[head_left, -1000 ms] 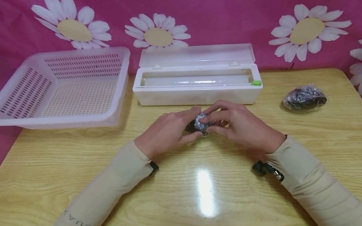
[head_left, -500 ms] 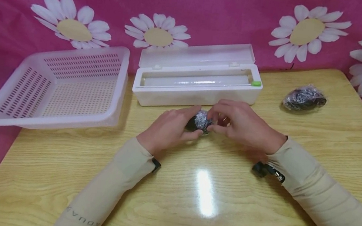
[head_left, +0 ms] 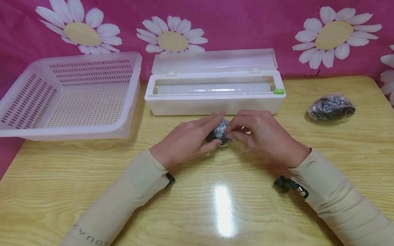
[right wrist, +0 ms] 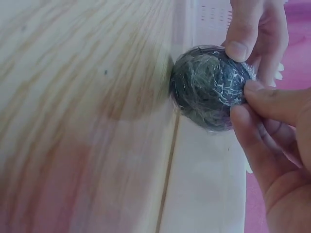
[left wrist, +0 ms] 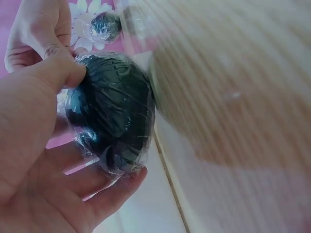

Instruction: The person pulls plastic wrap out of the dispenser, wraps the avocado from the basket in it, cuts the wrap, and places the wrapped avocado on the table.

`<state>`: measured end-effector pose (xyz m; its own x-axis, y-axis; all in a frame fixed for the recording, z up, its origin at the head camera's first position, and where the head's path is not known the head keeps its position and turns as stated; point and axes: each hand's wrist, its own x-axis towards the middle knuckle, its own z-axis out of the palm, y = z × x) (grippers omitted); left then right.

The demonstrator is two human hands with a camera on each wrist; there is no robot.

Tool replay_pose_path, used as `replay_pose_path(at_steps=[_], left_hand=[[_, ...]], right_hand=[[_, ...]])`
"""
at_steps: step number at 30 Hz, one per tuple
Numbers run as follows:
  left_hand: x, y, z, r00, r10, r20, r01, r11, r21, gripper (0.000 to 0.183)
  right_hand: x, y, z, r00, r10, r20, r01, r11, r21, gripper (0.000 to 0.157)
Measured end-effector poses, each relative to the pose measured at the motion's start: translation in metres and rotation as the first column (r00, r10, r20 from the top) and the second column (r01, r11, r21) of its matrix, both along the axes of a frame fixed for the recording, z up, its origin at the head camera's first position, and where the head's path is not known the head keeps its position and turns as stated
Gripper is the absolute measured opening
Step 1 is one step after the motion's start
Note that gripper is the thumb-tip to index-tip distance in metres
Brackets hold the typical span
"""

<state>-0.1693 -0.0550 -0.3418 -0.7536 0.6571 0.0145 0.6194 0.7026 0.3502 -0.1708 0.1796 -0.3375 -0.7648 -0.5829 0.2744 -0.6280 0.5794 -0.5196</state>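
A dark, rounded thing in cling film [head_left: 221, 130], like a dark green avocado in the left wrist view, rests on the table in front of the long white box. My left hand [head_left: 185, 142] grips it from the left, thumb on the near side and fingers along the far side. On its right end, my right hand [head_left: 263, 132] pinches the film between thumb and forefinger; in the right wrist view these fingertips press close to the crinkled film [right wrist: 214, 87]. The right hand's other fingers are curled beneath, partly hidden.
The white cling film box [head_left: 213, 104] stands lid up, a film roll [head_left: 219, 88] inside and a green slider [head_left: 279, 90] at its right end. A white slotted basket [head_left: 120, 126] sits at left. Another dark film-wrapped thing [head_left: 331, 107] lies at right, before a pink flowered cloth [head_left: 231, 13].
The right fingertips have drawn back off the top of the wrapped thing and come together on its right end. My left hand has shifted slightly right, its fingers further over the far side.
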Motion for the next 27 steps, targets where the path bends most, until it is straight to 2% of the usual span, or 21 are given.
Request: replay_pose_path(at_steps=[4,9,13,17,21,23,27], left_hand=[[0.0,0.002,0.0,0.999,-0.012,-0.035,0.011,0.999,-0.041,0.069],[-0.001,0.004,0.0,0.999,-0.011,-0.039,0.01,1.0,-0.027,0.069],[-0.002,0.002,-0.002,1.0,-0.003,0.015,0.003,1.0,0.028,0.073],[-0.003,-0.003,-0.004,0.994,0.013,0.105,-0.021,0.997,0.075,0.082],[-0.004,-0.009,-0.001,0.985,0.017,0.174,-0.031,0.997,0.075,0.086],[-0.005,-0.012,0.0,0.983,0.017,0.183,-0.032,0.996,0.079,0.084],[-0.006,-0.022,0.001,0.987,0.044,0.155,-0.061,0.993,0.104,0.074]], right_hand=[[-0.001,0.0,0.001,0.998,-0.037,0.052,0.037,0.999,0.0,0.008],[-0.001,0.0,0.0,0.992,-0.063,0.106,0.065,0.998,-0.017,0.005],[-0.002,-0.003,-0.003,0.985,-0.113,0.134,0.117,0.993,-0.019,0.014],[-0.002,-0.004,-0.006,0.964,-0.162,0.21,0.169,0.986,-0.015,0.033],[-0.004,-0.002,-0.007,0.95,-0.137,0.28,0.14,0.99,0.01,0.044],[-0.005,-0.001,-0.008,0.946,-0.123,0.299,0.122,0.992,0.022,0.043],[-0.006,0.0,-0.009,0.944,-0.115,0.308,0.115,0.993,0.018,0.042]])
